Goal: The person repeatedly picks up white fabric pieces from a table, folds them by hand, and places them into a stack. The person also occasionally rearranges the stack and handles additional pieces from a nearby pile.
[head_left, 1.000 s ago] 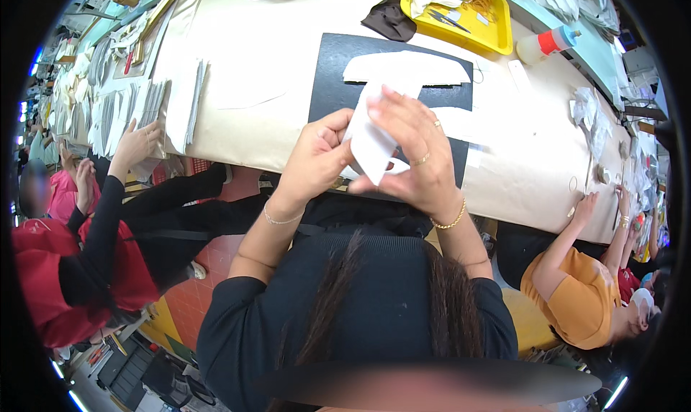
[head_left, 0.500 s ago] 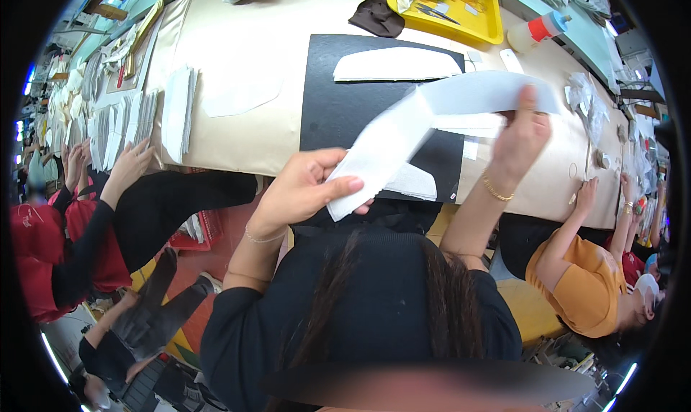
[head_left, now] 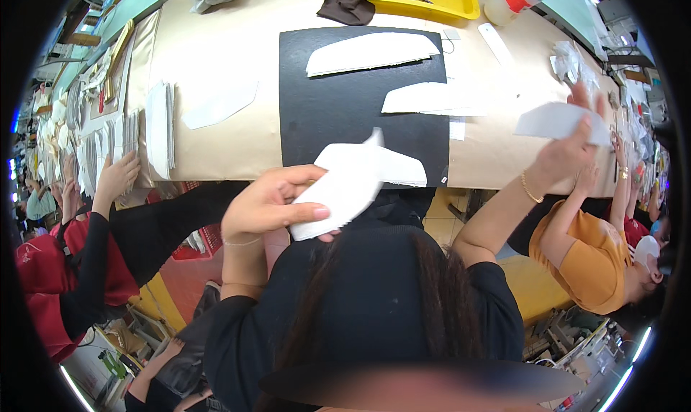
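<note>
My left hand (head_left: 263, 205) pinches a white curved piece of fabric or paper (head_left: 345, 187) between thumb and fingers, just in front of my body. A second, thinner greyish-white piece (head_left: 543, 122) is in my right hand (head_left: 565, 153), raised over the table's right side and apart from the first; that hand is slightly blurred. On the black mat (head_left: 302, 99) lie a far stack of white curved pieces (head_left: 367, 53), a middle white stack (head_left: 421, 97) and a near one (head_left: 404, 169), partly hidden by the piece in my left hand.
A yellow tray (head_left: 461, 10) and a bottle with a red band (head_left: 507, 7) stand at the back, near a dark brown cloth (head_left: 345, 2). White stacks (head_left: 160, 131) lie on the left. Co-workers sit on both sides, one in an orange shirt (head_left: 594, 257).
The white material that stretched between both hands is now two separate pieces. My right hand has moved rightward with one, while my left has come slightly left and nearer with the other.
</note>
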A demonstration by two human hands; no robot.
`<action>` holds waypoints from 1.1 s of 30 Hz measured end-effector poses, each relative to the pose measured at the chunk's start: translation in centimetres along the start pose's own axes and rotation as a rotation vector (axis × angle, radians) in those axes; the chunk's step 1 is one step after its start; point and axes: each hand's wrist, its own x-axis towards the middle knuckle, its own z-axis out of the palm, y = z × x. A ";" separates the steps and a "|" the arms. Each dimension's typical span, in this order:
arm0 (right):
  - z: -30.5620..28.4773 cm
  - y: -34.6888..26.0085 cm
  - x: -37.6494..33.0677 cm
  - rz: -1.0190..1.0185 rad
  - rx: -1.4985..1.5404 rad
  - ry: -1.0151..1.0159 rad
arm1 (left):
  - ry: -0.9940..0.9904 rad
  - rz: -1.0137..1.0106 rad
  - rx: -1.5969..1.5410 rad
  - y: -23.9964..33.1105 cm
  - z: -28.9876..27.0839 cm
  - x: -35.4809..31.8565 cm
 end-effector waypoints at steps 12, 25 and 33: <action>8.7 3.3 -9.1 -0.452 -0.424 -1.091 | 0.249 -0.230 1.023 -3.4 -1.8 7.1; 10.0 2.1 -12.7 -0.362 -0.333 -0.948 | 0.872 0.497 1.474 -0.4 -10.6 16.3; 10.1 1.6 -12.5 -0.281 -0.323 -1.037 | 1.037 0.525 1.165 -2.4 -9.0 13.6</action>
